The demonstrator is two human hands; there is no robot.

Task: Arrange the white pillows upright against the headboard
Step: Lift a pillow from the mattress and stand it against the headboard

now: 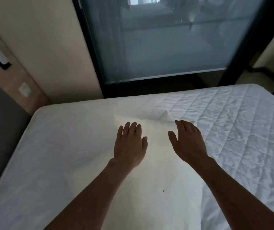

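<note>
Well, the white pillow (158, 163) lay flat on the bed (232, 130), stretched lengthwise beneath both forearms. Left hand (129, 145) was spread open, fingers (133, 128) close together over the pillow's far end, gripping nothing. Right hand (188, 143) was open too, tilted, thumb apart, near the pillow's far right corner. Beyond the bed stood a dark glass panel (166, 44).
</note>
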